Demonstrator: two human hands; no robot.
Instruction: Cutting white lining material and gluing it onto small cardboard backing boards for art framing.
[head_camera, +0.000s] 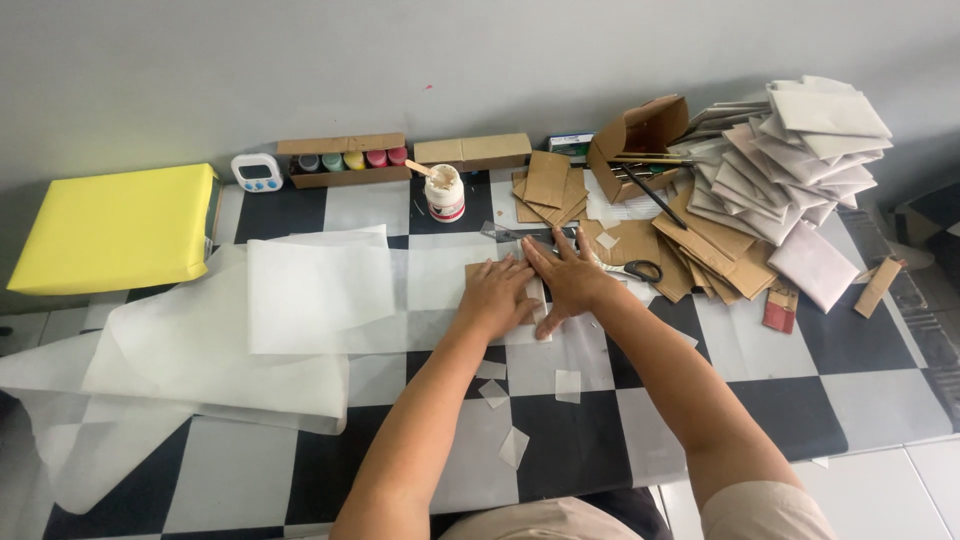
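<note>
My left hand (497, 297) lies flat, fingers close together, pressing on a brown cardboard piece (472, 269) wrapped in thin white paper on the checkered table. Beside it, touching it, my right hand (567, 279) presses down on the same piece with its fingers spread. Most of the piece is hidden under both hands. A white strip of paper (536, 292) shows between the two hands.
Large white paper sheets (300, 300) lie to the left, a yellow block (115, 228) beyond them. A glue jar with a stick (444, 192), scissors (640, 270), loose cardboard pieces (549, 187), a stack of wrapped white pieces (790, 165), paint pots in a box (350, 160) and paper scraps (513, 445) surround the hands.
</note>
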